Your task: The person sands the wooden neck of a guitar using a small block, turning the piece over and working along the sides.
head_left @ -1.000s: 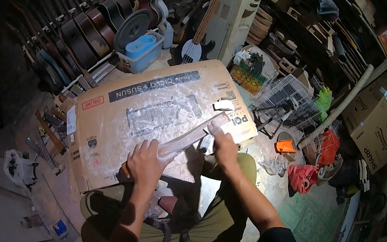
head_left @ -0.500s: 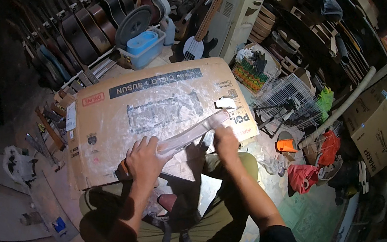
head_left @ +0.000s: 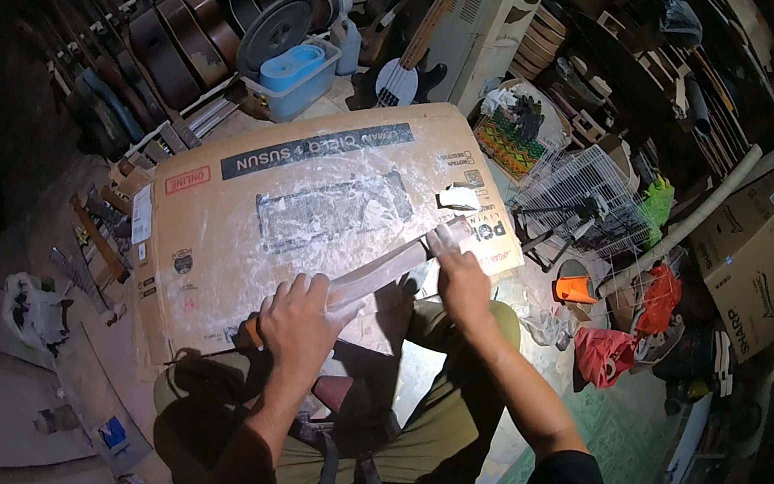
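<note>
Centrally, a long, pale, dusty piece [head_left: 386, 277] slanted over the near right part of a flat cardboard box [head_left: 216, 301]. The left hand [head_left: 301, 322] was closed around its near left end; the right hand [head_left: 462, 282] had bent fingers at its far right end, though whether they gripped it could not be told. Beyond lay a white scrap [head_left: 460, 199]; guitars [head_left: 209, 23] stood far left.

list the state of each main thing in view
pale strip, held slanting
left hand, closed round the strip's near end
right hand, fingers at its far end, grip unclear
cardboard, lying flat, dusted white
dark guitar, standing tilted
pinkish-red bundle, crumpled
</note>
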Demonstrator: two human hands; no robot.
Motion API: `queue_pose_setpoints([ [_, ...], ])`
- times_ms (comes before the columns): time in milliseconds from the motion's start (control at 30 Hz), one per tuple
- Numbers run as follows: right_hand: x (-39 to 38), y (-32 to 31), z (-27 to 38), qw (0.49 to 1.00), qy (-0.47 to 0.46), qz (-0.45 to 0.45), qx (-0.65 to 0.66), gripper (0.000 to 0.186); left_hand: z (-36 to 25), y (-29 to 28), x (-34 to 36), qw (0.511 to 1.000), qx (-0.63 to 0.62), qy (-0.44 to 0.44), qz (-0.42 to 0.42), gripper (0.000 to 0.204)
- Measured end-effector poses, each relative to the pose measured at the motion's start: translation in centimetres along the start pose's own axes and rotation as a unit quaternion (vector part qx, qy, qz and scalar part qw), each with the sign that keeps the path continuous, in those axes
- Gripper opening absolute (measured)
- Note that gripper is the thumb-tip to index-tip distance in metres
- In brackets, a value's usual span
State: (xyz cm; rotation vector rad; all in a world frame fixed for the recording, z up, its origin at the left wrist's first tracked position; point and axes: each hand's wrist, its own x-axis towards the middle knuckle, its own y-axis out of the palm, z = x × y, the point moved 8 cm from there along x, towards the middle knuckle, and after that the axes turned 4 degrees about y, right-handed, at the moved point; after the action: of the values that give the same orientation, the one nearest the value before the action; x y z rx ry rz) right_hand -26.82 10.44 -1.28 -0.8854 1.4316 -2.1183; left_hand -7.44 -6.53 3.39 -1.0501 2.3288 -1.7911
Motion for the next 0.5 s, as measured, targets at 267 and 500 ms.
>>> queue_pose_setpoints([
  [267,-0.1,0.1,0.2,0.998,-0.042,-0.010,0.042,0.047,-1.0,-0.2,-1.1,1.000,-0.008,0.001,-0.018,0.046],
  [500,-1.6,0.3,2.5,0.995,-0.009,0.080,0.063,0.047,-1.7,-0.5,-1.9,1.000,-0.008,-0.008,-0.026,0.045],
])
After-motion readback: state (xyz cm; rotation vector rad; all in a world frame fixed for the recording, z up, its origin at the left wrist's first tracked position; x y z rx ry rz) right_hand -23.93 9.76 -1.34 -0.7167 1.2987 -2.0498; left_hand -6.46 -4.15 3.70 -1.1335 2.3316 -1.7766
